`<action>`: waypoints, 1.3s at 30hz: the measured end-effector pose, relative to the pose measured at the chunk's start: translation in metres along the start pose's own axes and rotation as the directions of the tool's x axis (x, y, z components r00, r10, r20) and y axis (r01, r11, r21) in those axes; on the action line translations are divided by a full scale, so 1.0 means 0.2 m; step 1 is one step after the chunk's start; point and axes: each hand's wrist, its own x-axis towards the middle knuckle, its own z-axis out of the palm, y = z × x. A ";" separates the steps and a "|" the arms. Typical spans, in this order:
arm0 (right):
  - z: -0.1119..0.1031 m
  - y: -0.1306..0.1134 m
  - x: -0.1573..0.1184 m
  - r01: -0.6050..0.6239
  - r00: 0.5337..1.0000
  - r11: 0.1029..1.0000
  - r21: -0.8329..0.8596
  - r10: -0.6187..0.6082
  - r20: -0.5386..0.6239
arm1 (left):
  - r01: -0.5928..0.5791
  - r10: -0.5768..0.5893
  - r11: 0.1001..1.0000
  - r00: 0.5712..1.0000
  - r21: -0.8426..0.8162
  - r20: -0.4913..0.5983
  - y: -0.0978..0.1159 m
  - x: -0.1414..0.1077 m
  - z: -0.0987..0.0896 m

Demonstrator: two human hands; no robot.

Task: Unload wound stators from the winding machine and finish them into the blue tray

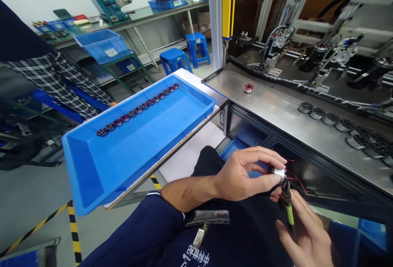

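In front of my lap, my left hand point(242, 173) pinches a small round motor part point(279, 174) with a silver rim between thumb and fingers. Thin red wires point(297, 179) stick out from its right side. My right hand point(310, 228) holds cutting pliers point(289, 209) with a yellow-green handle. Their jaws point up, close beneath the motor part; whether they touch a wire I cannot tell. Fingertips of the right hand are partly hidden behind the pliers.
A blue tray point(147, 152) at my left holds a row of small motor parts point(138, 109). On the metal bench point(267, 103) lie a red-topped motor part point(248, 88) and several dark rings point(344, 124). Machine fixtures point(279, 39) stand behind. A person point(58, 74) stands at far left.
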 end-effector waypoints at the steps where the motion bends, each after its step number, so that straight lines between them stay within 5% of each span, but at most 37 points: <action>1: 0.00 0.00 0.00 -0.004 1.000 1.000 0.013 0.004 0.002 | -0.006 0.006 1.000 1.000 0.005 0.000 0.00 0.00 0.00; 35: -0.01 -0.04 0.07 0.030 0.997 0.998 -0.051 -0.033 -0.071 | -0.133 0.130 0.990 0.990 0.044 0.057 -0.01 0.00 0.01; 39: -0.01 0.02 0.02 -0.073 0.995 0.996 -0.041 0.070 -0.073 | -0.139 0.135 0.989 0.989 0.053 0.065 -0.02 0.00 0.00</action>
